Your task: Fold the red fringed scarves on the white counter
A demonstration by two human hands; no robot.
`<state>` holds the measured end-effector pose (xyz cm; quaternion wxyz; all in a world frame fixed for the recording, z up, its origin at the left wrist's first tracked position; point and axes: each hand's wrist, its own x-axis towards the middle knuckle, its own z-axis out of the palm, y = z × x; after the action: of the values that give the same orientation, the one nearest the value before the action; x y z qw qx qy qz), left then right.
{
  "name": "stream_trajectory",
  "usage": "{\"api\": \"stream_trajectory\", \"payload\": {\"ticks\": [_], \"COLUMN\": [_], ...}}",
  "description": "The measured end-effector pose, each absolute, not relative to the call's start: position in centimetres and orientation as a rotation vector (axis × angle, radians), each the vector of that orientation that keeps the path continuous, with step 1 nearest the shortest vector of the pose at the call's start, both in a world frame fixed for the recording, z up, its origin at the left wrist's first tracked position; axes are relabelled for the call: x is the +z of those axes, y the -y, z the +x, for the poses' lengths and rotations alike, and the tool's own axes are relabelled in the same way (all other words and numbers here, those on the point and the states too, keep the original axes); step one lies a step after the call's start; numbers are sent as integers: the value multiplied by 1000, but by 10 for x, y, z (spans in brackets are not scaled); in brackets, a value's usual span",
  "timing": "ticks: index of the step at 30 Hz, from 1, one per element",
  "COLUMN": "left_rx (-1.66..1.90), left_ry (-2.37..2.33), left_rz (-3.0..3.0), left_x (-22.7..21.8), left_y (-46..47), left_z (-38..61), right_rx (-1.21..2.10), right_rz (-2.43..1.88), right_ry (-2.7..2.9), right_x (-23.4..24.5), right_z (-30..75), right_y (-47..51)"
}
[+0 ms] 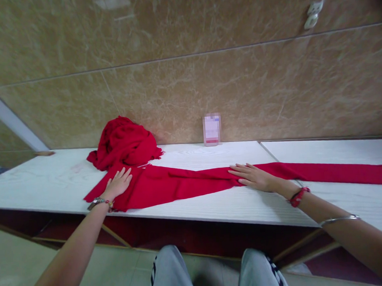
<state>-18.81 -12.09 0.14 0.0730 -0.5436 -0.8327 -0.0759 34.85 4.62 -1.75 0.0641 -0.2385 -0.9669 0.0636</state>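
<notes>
A long red scarf (187, 182) lies stretched across the white table (215, 211), running from the left to the far right edge. My left hand (118, 184) rests flat on its wide left end, fingers spread and open. My right hand (254, 176) lies flat on the scarf's narrower middle, fingers stretched out toward the left. Neither hand grips the cloth. A second red cloth (124, 142) sits bunched in a heap just behind my left hand, touching the flat scarf.
A small pink-white card (212, 129) stands against the brown marble wall (206, 81) at the back of the table. A wall socket (313, 14) is high on the right. My knees in grey trousers (216, 272) are below the table's front edge.
</notes>
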Motion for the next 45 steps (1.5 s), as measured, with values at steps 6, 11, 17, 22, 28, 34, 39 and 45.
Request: {"api": "stream_trajectory", "payload": {"ticks": [6, 11, 17, 22, 28, 34, 39, 45], "left_rx": [-208, -372, -311, -182, -277, -177, -41, -100], "left_ry": [2638, 2226, 1997, 2102, 1872, 1858, 1881, 1659], "left_rz": [-1414, -1537, -2335, -2560, -2438, -2523, -2539, -2523], "left_x": [8, 20, 38, 45, 76, 61, 36, 19], "left_y": [130, 120, 92, 68, 74, 132, 151, 143], "left_z": [-197, -155, -105, -95, -95, -84, -78, -75], "right_rx": [151, 134, 150, 192, 196, 222, 214, 211], "right_rz": [-789, -793, -645, -619, -656, -544, -532, -538], "right_ry": [2915, 2917, 2904, 2830, 2651, 2704, 2823, 2796], "right_x": [-22, -16, -6, -10, -4, -5, -5, -5], "right_z": [384, 378, 333, 315, 321, 336, 339, 334], "right_y": [-53, -49, -30, -24, -16, -2, 4, 3]}}
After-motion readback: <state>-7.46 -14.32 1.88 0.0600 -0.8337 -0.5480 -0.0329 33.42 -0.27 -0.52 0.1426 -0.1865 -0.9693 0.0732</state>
